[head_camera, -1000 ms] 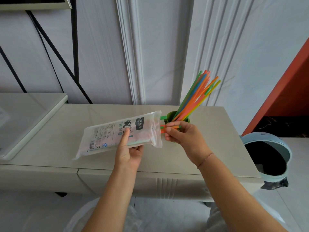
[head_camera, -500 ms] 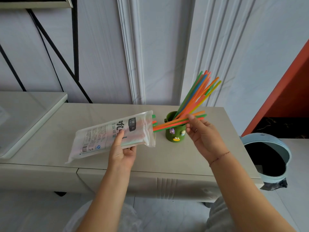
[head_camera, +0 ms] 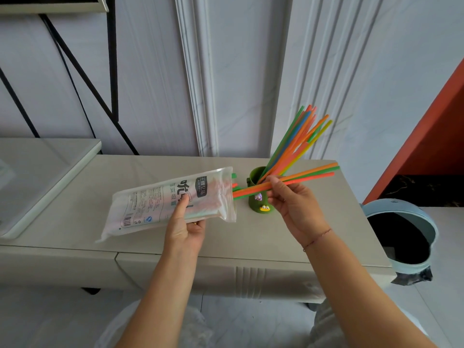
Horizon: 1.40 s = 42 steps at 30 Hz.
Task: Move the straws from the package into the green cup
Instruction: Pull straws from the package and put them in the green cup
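My left hand (head_camera: 184, 226) grips a clear plastic straw package (head_camera: 160, 202) with printed labels, its open end facing right, where a few straw tips poke out. My right hand (head_camera: 292, 200) pinches three straws (head_camera: 311, 174), orange, green and red, held nearly level; they are clear of the package mouth and pass in front of the green cup (head_camera: 258, 197). That cup stands on the beige cabinet top (head_camera: 140, 172) and bears small figures on its side. Several coloured straws (head_camera: 298, 139) stand in it, leaning right.
A round pale-blue bin (head_camera: 401, 237) with a black liner stands on the floor right of the cabinet. A raised white surface (head_camera: 37, 177) adjoins the cabinet on the left. Black metal rods cross the white panelled wall behind. An orange panel (head_camera: 439, 131) rises at far right.
My right hand has pulled three straws out of the package to the right, until they came free of its mouth. My left hand drew the package slightly left and down.
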### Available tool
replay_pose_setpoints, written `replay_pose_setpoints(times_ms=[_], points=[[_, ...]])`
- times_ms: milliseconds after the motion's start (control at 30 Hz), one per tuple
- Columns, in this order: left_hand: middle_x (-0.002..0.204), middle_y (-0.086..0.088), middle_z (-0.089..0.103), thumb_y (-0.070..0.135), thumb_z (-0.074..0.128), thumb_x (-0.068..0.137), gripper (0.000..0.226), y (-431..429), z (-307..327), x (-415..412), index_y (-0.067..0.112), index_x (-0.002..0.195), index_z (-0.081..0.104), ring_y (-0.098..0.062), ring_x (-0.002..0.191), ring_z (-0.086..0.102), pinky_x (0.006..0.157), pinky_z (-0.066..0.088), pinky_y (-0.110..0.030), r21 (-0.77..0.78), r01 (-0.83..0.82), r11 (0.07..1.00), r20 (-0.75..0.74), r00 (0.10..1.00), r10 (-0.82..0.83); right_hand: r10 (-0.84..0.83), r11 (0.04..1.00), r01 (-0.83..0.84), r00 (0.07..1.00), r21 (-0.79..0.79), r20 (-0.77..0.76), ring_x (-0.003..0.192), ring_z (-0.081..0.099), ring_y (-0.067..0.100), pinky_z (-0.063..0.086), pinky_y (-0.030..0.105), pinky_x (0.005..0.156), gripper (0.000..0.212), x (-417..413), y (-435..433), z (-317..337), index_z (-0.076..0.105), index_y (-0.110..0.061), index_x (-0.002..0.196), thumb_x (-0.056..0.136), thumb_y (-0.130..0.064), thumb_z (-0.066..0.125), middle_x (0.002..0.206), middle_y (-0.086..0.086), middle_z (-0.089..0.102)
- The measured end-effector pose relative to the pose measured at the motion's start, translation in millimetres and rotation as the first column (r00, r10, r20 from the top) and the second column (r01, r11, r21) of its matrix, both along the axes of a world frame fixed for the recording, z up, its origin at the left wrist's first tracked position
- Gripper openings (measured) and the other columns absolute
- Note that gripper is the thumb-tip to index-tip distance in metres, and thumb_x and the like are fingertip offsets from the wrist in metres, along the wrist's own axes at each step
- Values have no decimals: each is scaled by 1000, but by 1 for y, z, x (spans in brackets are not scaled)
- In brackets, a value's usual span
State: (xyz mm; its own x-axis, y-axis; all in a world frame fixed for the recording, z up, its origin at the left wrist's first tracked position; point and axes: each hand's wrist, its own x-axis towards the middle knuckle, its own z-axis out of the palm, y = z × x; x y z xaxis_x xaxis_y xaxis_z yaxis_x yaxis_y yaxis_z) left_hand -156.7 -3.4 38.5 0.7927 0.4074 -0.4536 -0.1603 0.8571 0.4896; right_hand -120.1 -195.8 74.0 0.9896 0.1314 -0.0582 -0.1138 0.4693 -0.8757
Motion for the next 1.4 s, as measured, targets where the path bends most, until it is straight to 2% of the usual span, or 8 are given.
replay_pose_setpoints(times_ms=[267,533,800,900,1033,1133,1267,1400], points=[[79,1,75,4,71,80,34,-9,-2,1,18,108,58,-15,72,73,66,60,-32,-8,12,1000,-3,1000,-12,8,998,-7,1000,-61,10,59,58,11,52,20,61,12,-3,9,-7,66,0,92,88,-8,59,68,5,65],[89,2,73,6,70,82,24,15,-6,-4,19,100,60,-16,89,70,74,59,-31,16,-24,1000,-19,1000,25,-236,966,238,971,-104,30,50,60,4,51,15,56,11,24,-39,15,63,-5,80,90,-7,59,52,-4,64],[71,4,74,5,67,83,21,3,-1,-3,20,96,59,-14,80,69,71,58,-30,28,10,1000,-7,1000,-9,-394,829,413,910,-378,130,51,60,9,57,19,61,13,46,-48,15,62,-11,75,88,-10,62,67,7,62],[73,3,75,5,68,83,23,2,-1,-2,20,98,59,-14,73,72,64,60,-29,29,15,999,1,1000,-15,-342,767,378,925,-519,168,51,59,9,57,20,62,12,53,-40,8,64,-6,76,87,-11,61,65,6,62],[73,3,75,6,69,81,27,-3,0,-1,20,101,59,-13,72,72,59,59,-27,32,36,999,-11,999,-36,-198,694,238,970,-680,138,57,59,18,55,35,72,14,57,-23,-5,64,-3,76,86,-13,63,62,6,63],[72,3,74,5,69,82,27,-4,1,0,21,102,59,-12,67,72,56,58,-27,31,30,999,-8,1000,-30,-171,698,205,978,-686,118,55,56,15,53,31,68,15,55,-22,-7,64,2,84,84,-13,66,62,5,61],[74,3,75,4,69,81,28,-1,-1,0,20,102,60,-12,69,72,53,57,-27,21,15,1000,-4,1000,-15,-251,728,299,954,-617,167,58,58,14,53,27,67,10,52,-32,-3,63,-10,78,83,-16,68,64,4,62],[73,2,75,4,69,82,28,-7,0,0,19,103,59,-13,66,73,51,56,-27,-2,30,1000,-7,1000,-30,-289,719,359,933,-595,215,59,62,15,55,24,67,16,52,-35,-3,66,-4,81,86,-19,65,66,6,64]])
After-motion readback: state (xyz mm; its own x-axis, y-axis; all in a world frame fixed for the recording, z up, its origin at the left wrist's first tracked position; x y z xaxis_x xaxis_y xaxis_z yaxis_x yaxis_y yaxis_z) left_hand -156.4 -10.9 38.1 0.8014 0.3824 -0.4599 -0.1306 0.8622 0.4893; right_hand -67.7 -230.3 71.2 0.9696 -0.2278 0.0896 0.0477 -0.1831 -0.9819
